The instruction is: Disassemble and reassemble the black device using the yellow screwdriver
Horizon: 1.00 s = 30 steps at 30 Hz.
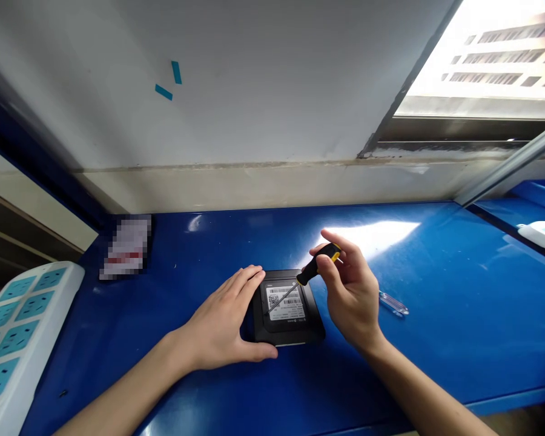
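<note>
Clamps the black box (289, 332), lower centre of the frame, along its edges with the left hand (222, 321); clasps the screwdriver (307, 273) in the right hand (353, 293); seemingly has no part removed yet.

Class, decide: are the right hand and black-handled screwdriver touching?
Touching: the head view shows the right hand gripping the black-handled screwdriver by its handle.

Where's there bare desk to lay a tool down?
Widest patch: the blue desk right of the clear-handled tool. Smaller: between the pixelated item and the left hand. Crowded: at the black box, with the right hand and its black-and-yellow screwdriver there.
</note>
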Each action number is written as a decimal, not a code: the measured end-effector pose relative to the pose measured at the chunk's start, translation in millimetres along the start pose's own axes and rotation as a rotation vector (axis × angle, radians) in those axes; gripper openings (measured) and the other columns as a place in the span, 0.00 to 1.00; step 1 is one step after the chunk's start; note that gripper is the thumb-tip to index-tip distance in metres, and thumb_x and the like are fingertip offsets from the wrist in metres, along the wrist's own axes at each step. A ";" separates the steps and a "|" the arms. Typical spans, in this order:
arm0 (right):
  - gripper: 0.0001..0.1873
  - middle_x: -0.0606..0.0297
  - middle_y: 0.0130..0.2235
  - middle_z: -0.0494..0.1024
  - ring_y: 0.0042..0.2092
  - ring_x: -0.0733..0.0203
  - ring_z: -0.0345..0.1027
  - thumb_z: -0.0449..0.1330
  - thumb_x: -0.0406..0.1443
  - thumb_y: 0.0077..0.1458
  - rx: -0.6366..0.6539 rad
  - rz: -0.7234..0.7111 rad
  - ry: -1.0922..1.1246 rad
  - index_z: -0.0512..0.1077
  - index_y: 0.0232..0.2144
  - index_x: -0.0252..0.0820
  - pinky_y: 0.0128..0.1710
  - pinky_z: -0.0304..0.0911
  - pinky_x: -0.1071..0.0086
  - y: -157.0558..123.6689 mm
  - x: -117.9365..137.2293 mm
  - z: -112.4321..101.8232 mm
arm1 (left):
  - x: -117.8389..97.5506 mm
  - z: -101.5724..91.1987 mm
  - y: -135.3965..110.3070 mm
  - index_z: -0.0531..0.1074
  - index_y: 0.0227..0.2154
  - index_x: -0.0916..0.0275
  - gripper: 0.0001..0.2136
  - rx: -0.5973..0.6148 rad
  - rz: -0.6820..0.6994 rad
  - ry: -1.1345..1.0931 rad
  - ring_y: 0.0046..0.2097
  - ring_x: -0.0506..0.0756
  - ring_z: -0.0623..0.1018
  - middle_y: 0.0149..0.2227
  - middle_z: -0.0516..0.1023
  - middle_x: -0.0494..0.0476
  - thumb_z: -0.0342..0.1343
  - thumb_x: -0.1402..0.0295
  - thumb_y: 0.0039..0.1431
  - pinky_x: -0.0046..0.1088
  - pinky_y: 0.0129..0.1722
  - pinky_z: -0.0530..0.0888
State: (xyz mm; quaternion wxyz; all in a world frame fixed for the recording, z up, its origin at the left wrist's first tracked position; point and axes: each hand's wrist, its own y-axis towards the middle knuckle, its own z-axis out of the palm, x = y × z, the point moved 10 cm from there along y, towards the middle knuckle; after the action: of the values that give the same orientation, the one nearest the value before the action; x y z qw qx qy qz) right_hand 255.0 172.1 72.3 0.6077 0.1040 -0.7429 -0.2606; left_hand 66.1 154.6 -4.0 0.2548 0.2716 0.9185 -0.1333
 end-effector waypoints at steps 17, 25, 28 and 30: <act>0.17 0.68 0.37 0.77 0.34 0.65 0.75 0.59 0.39 0.65 0.031 -0.025 -0.049 0.74 0.55 0.54 0.35 0.76 0.69 -5.8 4.9 -6.1 | -1.4 -3.1 -0.6 0.48 0.72 0.58 0.54 -0.027 0.011 -0.025 0.72 0.73 0.52 0.74 0.50 0.67 0.67 0.42 0.49 0.56 0.68 0.60; 0.31 0.62 0.48 0.79 0.38 0.60 0.79 0.57 0.35 0.67 0.215 0.017 0.081 0.57 0.68 0.57 0.38 0.79 0.62 -11.7 0.3 8.3 | -1.7 -3.5 -2.8 0.48 0.72 0.55 0.53 -0.046 0.024 -0.036 0.72 0.73 0.53 0.74 0.51 0.66 0.69 0.44 0.49 0.57 0.68 0.60; 0.28 0.67 0.38 0.80 0.34 0.62 0.76 0.63 0.36 0.63 0.169 0.022 0.037 0.64 0.63 0.56 0.33 0.78 0.66 -11.7 -4.0 1.2 | -0.3 -2.3 -2.7 0.47 0.72 0.56 0.53 -0.034 0.014 -0.030 0.72 0.73 0.52 0.74 0.50 0.66 0.67 0.42 0.50 0.57 0.68 0.60; 0.24 0.69 0.36 0.79 0.33 0.64 0.75 0.63 0.37 0.63 0.153 0.013 0.012 0.67 0.60 0.56 0.32 0.77 0.68 -12.1 -3.0 -2.1 | -0.2 -1.7 -2.1 0.47 0.72 0.57 0.53 -0.026 0.012 -0.033 0.72 0.74 0.52 0.74 0.50 0.66 0.67 0.42 0.50 0.58 0.67 0.60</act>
State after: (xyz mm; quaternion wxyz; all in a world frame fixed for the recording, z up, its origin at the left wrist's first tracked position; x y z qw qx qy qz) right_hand 255.7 162.8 63.8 0.6041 0.1468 -0.7578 -0.1983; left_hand 64.4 153.4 -2.2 0.2745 0.2716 0.9140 -0.1244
